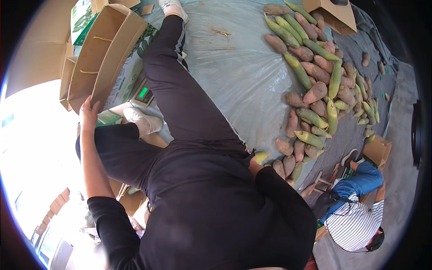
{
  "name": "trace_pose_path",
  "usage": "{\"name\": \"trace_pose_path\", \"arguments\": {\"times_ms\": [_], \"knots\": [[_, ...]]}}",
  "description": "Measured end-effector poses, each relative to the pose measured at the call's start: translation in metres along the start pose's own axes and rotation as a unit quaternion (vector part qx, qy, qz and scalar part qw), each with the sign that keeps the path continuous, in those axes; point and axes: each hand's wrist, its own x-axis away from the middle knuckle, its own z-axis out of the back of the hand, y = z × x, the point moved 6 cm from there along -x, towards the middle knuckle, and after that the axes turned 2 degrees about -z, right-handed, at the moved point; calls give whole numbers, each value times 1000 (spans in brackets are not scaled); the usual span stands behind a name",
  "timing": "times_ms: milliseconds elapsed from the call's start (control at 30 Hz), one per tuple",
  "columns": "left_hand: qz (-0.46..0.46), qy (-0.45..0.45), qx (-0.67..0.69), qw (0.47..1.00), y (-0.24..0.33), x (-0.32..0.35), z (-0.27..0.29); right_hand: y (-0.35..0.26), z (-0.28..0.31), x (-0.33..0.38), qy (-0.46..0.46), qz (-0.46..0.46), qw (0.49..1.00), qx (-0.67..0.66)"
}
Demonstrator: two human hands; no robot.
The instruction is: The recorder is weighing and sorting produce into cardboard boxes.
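My left hand (89,112) grips the lower edge of a tall cardboard gift box (92,60) with yellow cord handles, its fingers closed over the rim. The box is open at the top and leans on its side next to my leg. My right hand (254,165) is beside my hip, mostly hidden by my clothing, so its fingers do not show. Right by it is the yellow-green end of a green radish (261,156); whether the hand holds it I cannot tell. Long green radishes (335,80) and reddish-brown sweet potatoes (315,92) lie heaped to the right.
A digital scale (142,93) with a lit green display stands between my legs and the box. Pale plastic sheeting (225,67) covers the ground. An open carton (333,15) is at the far right. Another person in a striped shirt (353,222) sits at the lower right.
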Motion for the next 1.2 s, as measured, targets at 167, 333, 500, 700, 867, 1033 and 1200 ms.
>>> {"name": "trace_pose_path", "arguments": {"times_ms": [167, 333, 500, 700, 867, 1033, 1200], "knots": [[-19, 30, 5, 999, -22, 2, -16, -22, 3, 11, -27, -100, 956, 275], [13, 37, 5, 999, -17, 2, -16, -12, 8, 4, -75, -171, 839, 512], [28, 21, 27, 999, -8, -4, -18, -21, 14, -10, -106, -210, 658, 715], [59, 25, 49, 997, -34, 5, -23, -89, 38, -29, 20, -276, 600, 751], [37, 26, 7, 999, -22, 0, -25, -173, 107, -53, 328, -137, 825, 440], [60, 34, -62, 996, 12, 13, -3, -290, 65, -135, 340, 61, 899, 269], [29, -5, -77, 997, 27, 7, -3, -462, -55, -196, 248, 241, 912, 221]]}}
